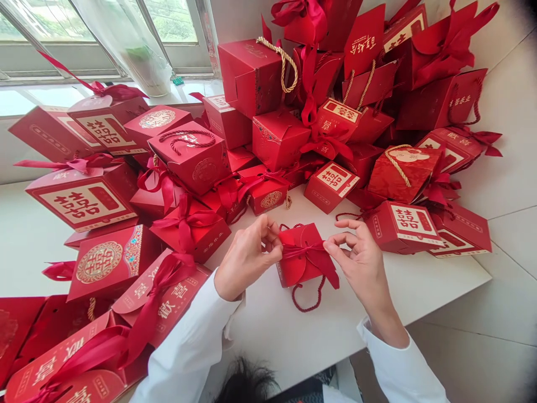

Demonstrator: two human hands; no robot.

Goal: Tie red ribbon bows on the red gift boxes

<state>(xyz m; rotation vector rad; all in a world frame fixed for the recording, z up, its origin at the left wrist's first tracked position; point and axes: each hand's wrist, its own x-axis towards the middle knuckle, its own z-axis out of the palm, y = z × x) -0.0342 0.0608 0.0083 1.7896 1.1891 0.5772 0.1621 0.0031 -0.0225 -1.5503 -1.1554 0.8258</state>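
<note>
A small red gift box (296, 271) sits on the white table in front of me, its scalloped flaps folded over the top. Across its middle runs a red ribbon (306, 250), gathered at the centre, with a loose tail hanging at the right. My left hand (254, 254) pinches the ribbon at the box's left edge. On the other side, my right hand (356, 257) pinches it between thumb and forefinger, the remaining fingers curled loosely. A dark red twisted cord handle (308, 309) droops onto the table on the near side; another cord shows behind the box.
Red gift boxes crowd the left side, including one with a round gold emblem (100, 262). A tall heap with a gold-corded box (251, 73) stands at the back. A small box (331, 186) lies just beyond my hands. The table's edge (444, 299) runs along the right.
</note>
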